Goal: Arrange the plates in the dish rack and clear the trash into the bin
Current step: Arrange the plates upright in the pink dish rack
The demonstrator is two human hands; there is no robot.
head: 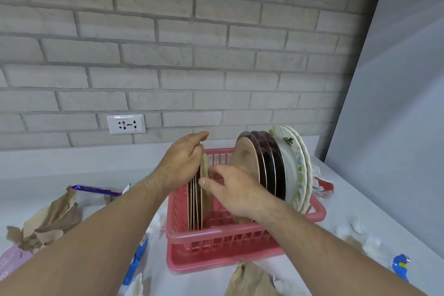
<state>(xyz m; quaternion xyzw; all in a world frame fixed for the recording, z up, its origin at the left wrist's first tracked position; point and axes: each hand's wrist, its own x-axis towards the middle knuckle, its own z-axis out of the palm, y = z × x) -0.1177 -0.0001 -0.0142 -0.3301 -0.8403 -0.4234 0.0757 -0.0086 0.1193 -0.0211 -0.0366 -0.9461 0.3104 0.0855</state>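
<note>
A pink plastic dish rack [216, 238] stands on the white counter. At its right end several plates stand on edge: a tan one [247, 161], dark maroon ones [274, 170] and white floral ones [294, 163]. At the left end a small stack of thin plates [195, 199] stands upright. My left hand [182, 161] grips the top of that stack. My right hand [235, 190] pinches the edge of its nearest beige plate [205, 175].
Crumpled brown paper [48, 221] and a purple wrapper [96, 188] lie at the left. More brown paper [249, 279], blue wrappers [138, 259] [401, 267], white tissue [355, 235] and a red packet [323, 186] surround the rack. A wall socket [126, 124] sits behind.
</note>
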